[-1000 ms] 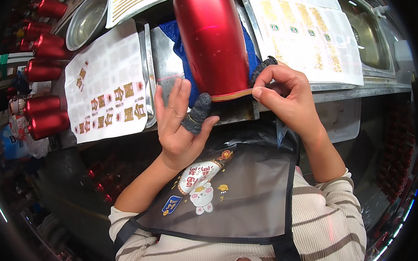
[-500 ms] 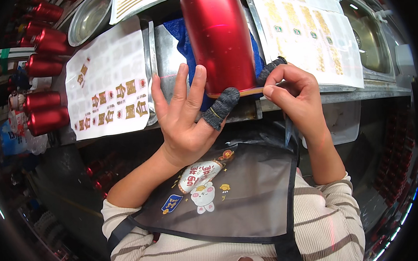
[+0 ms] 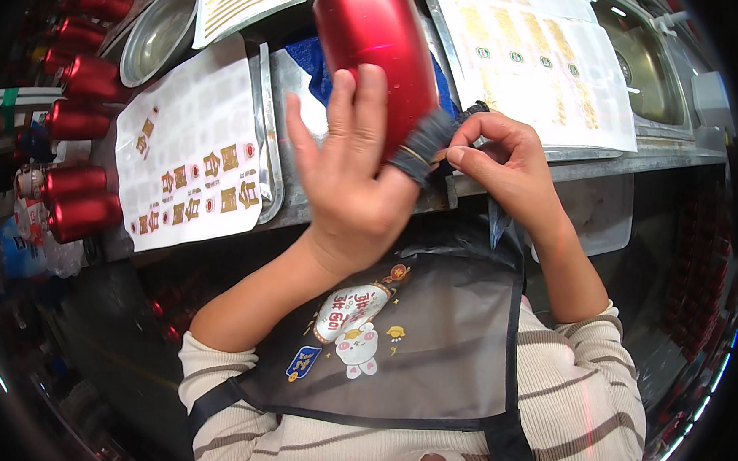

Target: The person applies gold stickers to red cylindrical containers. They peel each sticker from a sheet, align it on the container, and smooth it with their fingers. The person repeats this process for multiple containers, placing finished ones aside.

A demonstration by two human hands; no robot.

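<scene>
The left hand (image 3: 354, 189), fingers spread, hides the lower edge of a red bottle (image 3: 374, 36) cropped above. The right hand (image 3: 510, 158) pinches a mostly hidden brownish strip (image 3: 439, 154).

A workshop by its decal sheets (image 3: 190, 136), metal bowl (image 3: 160, 34), red bottles (image 3: 387, 39).

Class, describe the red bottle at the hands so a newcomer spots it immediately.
Start at the metal bench. Between white sheets on either side, a red bottle lies over a blue cloth, partly hidden by the left hand. Unlike the red bottles at far left, this one looks much larger.
</scene>
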